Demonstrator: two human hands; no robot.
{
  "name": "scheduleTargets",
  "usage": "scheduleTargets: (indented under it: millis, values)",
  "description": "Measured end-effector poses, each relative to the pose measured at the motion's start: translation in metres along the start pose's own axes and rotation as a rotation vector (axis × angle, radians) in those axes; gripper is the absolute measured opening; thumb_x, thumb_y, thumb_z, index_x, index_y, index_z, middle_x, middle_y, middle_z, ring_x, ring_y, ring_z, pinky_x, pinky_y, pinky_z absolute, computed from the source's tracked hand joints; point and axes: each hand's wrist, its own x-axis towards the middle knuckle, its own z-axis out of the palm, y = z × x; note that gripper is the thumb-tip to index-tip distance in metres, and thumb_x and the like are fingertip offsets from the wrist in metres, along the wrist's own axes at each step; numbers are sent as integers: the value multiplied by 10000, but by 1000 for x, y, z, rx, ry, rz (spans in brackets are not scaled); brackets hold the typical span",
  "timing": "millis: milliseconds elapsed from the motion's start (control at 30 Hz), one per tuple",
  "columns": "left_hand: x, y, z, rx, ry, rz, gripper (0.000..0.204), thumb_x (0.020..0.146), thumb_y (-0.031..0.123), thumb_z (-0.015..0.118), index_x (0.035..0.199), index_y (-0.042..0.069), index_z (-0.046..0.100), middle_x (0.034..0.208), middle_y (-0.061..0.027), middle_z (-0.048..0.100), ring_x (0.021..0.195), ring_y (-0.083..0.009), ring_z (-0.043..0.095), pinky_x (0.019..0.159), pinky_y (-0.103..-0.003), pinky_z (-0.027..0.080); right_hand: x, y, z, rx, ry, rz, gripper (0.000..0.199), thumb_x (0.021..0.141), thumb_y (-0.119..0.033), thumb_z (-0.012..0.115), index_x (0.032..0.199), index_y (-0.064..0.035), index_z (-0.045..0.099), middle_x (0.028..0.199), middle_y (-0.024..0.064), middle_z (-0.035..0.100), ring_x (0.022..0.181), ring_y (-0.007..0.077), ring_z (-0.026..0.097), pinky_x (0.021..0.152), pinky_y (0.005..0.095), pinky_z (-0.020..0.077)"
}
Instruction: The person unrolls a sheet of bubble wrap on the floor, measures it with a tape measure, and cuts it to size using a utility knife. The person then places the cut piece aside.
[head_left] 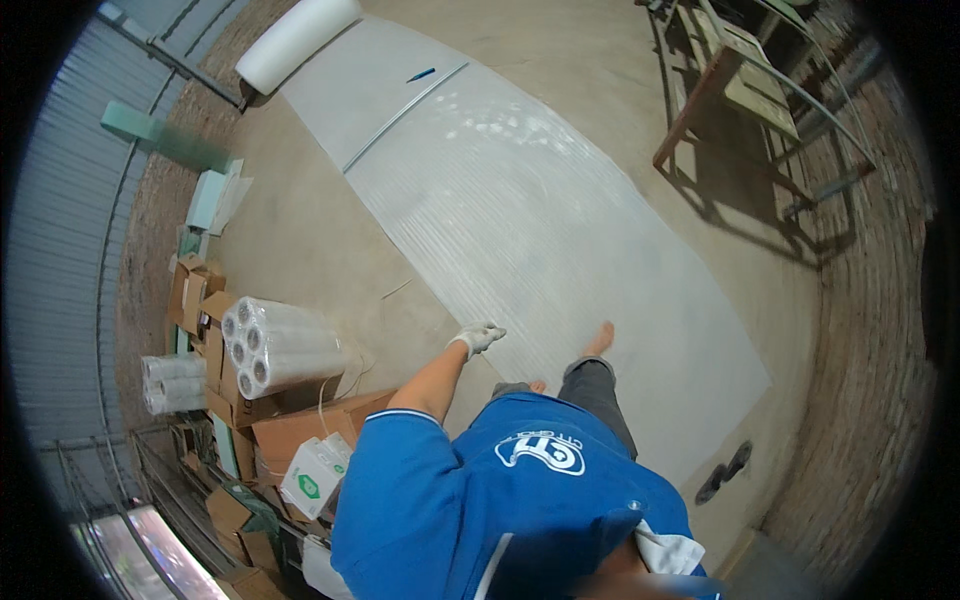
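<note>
My left hand [482, 338], in a white glove, hangs over the near-left edge of a long translucent plastic sheet [600, 270] spread on the floor. Its fingers reach out loosely, with nothing seen in them. At the lower edge, close to my blue shirt's collar, a bunched white piece [668, 550] looks like a glove; whether it covers my right hand I cannot tell, and no right-hand fingers show clearly. Across the far part of the sheet lies a thin metal straightedge [405, 118]. A blue pen-like tool [421, 75] rests just beyond it. My bare feet are on or beside the sheet.
The sheet's white roll [298, 45] lies at the far left. Plastic-wrapped rolls [285, 345], a white box [315, 478] and cardboard boxes [285, 432] crowd the left. A metal-framed rack [750, 95] stands far right. Dark sandals [724, 472] lie near the sheet's right corner.
</note>
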Motion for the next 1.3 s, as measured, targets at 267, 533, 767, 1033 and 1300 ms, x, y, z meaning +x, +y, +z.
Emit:
scheduleTargets:
  millis: [267, 533, 767, 1033, 1300]
  values:
    - [77, 46, -62, -191, 176, -88, 556, 878, 503, 645, 1236, 78, 640, 987, -79, 668, 810, -161, 612, 707, -327, 520, 151, -442, 154, -341, -89, -84, 312, 875, -455, 602, 999, -169, 597, 669, -20, 504, 539, 126, 468, 509, 281, 395]
    - [114, 179, -151, -394, 373, 186, 518, 895, 417, 614, 1213, 8, 633, 1174, -208, 664, 1120, -304, 626, 969, -365, 468, 84, -847, 574, -755, -563, -1111, 375, 867, -194, 663, 1188, -4, 626, 929, 38, 663, 708, 94, 569, 651, 257, 476]
    - [213, 240, -282, 310, 129, 117, 256, 827, 173, 551, 1004, 70, 704, 990, -209, 694, 964, -394, 661, 881, -462, 525, -67, -878, 844, -1355, -826, -1341, 306, 850, -239, 703, 1094, -55, 680, 1007, 121, 714, 939, 215, 681, 827, 346, 526]
    - [289, 236, -469, -368, -140, 368, 224, 893, 215, 595, 957, 8, 653, 949, -136, 687, 938, -255, 634, 823, -398, 483, -74, -877, 945, -1385, -1226, -856, 180, 864, -227, 700, 892, -50, 710, 787, 60, 697, 746, 186, 654, 677, 341, 526]
    - [381, 234, -639, -260, -137, 213, 465, 950, 487, 563, 961, 29, 643, 845, -109, 643, 780, -186, 578, 731, -351, 457, -104, -1066, 1143, -1486, -1372, -14, 198, 941, -297, 657, 981, -105, 685, 761, -59, 619, 588, 42, 508, 525, 203, 405]
